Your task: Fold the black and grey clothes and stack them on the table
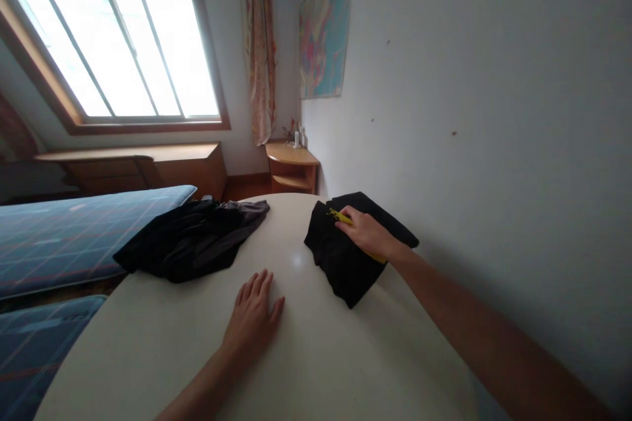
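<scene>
The left hand (255, 312) is lying flat and spread on the round white table (306, 355), maybe helping the person lean. Well apart from it, the right hand (366, 231) is touching a yellow strip (340, 215) on the folded black cloth (343, 270), perhaps keeping it steady; I cannot tell if it is pinching. The cloth is lying on the table near the wall (444, 66). Rumpled dark clothes (187, 247) are lying separately, maybe to avoid mixing.

The smooth table (306, 362) is gleaming; on its right, folded cloth (345, 273) is looking matt; on its left, rumpled fabric (182, 243) is appearing soft; beyond it, a wooden corner shelf (293, 155) is looking smooth.
</scene>
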Tool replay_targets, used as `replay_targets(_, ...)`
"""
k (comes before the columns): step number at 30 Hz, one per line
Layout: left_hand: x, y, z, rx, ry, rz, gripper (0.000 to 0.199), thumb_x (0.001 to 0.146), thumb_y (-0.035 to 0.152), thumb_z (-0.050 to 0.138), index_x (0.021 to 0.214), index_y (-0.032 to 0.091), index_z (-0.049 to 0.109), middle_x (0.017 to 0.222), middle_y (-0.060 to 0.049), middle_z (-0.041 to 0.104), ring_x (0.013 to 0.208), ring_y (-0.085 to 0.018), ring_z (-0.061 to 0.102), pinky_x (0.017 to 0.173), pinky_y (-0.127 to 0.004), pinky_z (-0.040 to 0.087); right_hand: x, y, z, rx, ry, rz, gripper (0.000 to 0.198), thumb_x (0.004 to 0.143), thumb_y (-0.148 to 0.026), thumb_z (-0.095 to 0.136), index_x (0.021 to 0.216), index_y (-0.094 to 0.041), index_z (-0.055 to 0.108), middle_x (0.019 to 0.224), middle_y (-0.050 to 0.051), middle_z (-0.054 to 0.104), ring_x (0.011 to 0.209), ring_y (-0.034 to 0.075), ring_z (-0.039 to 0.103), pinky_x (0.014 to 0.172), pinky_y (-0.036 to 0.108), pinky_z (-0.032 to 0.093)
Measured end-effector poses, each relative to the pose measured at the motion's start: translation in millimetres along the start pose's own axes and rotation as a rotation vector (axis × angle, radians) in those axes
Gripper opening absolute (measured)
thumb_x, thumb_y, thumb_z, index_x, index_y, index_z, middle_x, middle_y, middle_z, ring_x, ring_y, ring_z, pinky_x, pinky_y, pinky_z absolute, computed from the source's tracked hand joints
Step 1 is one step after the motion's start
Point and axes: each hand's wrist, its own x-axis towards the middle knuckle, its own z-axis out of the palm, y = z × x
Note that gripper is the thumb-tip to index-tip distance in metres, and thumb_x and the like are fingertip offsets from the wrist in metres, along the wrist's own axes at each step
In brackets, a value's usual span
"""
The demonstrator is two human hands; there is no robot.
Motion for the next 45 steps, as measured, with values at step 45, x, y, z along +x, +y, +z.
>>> replay_targets(45, 1, 6, -8, 0.051, -0.112, -0.032, 0.058, 0.096, 0.04, 0.04, 0.147, 0.014, 0.048, 0.16, -0.012, 0.035, 0.15, -0.028, 0.026, 0.122, -0.047, 0.023, 56, 83, 19, -0.414, 0.089, 0.192, 0.068, 0.097, -0.065, 0.034, 0.145, -0.022, 0.053, 0.159, 0.011, 0.037, 0.146, 0.036, 0.028, 0.118, 0.056, 0.02)
